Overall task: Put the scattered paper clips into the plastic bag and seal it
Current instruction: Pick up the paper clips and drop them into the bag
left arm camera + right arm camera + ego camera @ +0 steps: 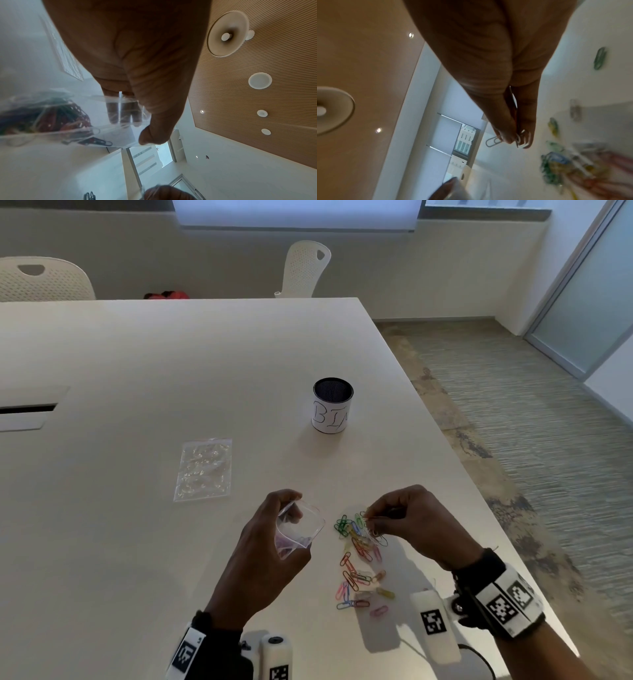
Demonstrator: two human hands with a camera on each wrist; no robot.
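Task partly done. Lower centre of head view: left hand (270,542) gripping open plastic bag (299,525), mouth held wide, some coloured clips already inside. Right of it: right hand (411,522) pinching a few paper clips (371,530) between thumb and fingertips, just above the pile. Remaining: many scattered clips (358,573) on the surface (137,354), then sealing. Centre left: second clear bag (204,469) lying flat, contents unclear. Upper centre: labelled dark cup (332,405), interior not discernible.
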